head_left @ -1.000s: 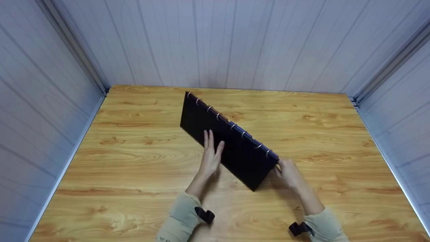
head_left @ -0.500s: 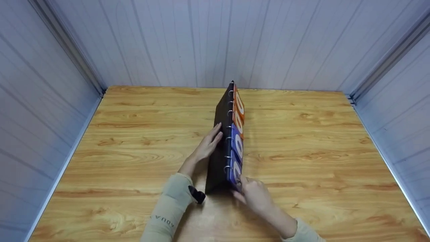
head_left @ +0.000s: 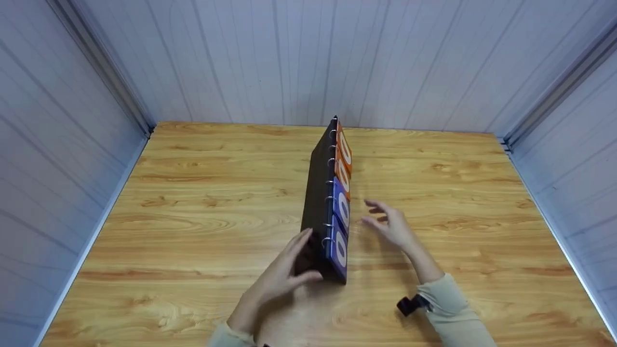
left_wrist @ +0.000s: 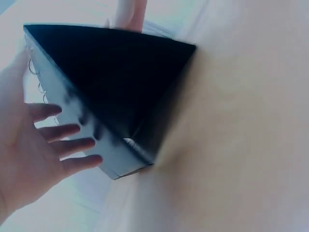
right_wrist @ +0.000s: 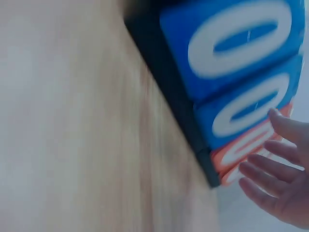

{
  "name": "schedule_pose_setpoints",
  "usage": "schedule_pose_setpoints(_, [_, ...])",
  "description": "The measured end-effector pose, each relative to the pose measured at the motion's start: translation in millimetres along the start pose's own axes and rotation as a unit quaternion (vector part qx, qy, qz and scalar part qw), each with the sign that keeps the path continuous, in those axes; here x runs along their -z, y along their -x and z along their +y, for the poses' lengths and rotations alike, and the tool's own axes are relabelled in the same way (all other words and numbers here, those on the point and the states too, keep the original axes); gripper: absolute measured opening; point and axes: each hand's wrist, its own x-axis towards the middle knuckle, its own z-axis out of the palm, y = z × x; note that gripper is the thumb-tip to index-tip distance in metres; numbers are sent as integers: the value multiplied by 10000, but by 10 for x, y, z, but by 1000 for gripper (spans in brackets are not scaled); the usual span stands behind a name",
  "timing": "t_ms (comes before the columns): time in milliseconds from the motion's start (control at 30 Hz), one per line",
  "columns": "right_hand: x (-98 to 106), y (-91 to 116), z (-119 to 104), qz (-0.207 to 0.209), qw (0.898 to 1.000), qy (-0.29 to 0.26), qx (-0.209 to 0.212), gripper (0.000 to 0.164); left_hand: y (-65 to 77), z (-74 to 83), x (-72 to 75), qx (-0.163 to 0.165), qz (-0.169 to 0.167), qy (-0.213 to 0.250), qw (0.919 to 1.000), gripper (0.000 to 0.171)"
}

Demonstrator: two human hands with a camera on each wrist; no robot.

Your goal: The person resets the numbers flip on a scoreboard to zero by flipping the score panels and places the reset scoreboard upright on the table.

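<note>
A black flip scoreboard [head_left: 318, 188] stands like a tent on the table, one end towards me. Metal rings run along its top ridge. Its right face carries orange and blue number cards [right_wrist: 241, 38], each showing a white 0. My left hand [head_left: 279, 272] is at the near end of the plain black side, thumb and fingers spread; I cannot tell whether the fingertips touch it. In the left wrist view, its extended fingers [left_wrist: 72, 145] lie over the black panel. My right hand [head_left: 393, 226] hovers apart to the right of the cards, fingers relaxed and holding nothing.
The scoreboard stands on a wood-grain table [head_left: 193, 217]. Pale panelled walls [head_left: 308, 62] enclose the table at the back and on both sides. A black wrist device [head_left: 412, 304] is strapped on the right sleeve.
The scoreboard has turned from slanting to pointing away from me, bringing its number cards into view. My right hand has let go and moved off rightward; my left hand has slid nearer.
</note>
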Motion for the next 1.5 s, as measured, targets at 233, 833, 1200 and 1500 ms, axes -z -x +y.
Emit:
schedule_pose_setpoints(233, [-76,-163,145,237,9996,89,-151,51,50,52,-272,47,1185,-1175,9860,69])
schedule_pose_setpoints(833, [-513,13,-45,2,9972,753,6,76,99,-208,166,-200,484,119,9986,71])
schedule_pose_setpoints(1200, [-597,69,-227,683,9921,1026,-213,81,130,-258,377,686,748,45,9948,64])
schedule_pose_setpoints(1500, [311,-607,-88,1700,9792,-571,-954,51,448,132,-50,1827,2285,227,9560,15])
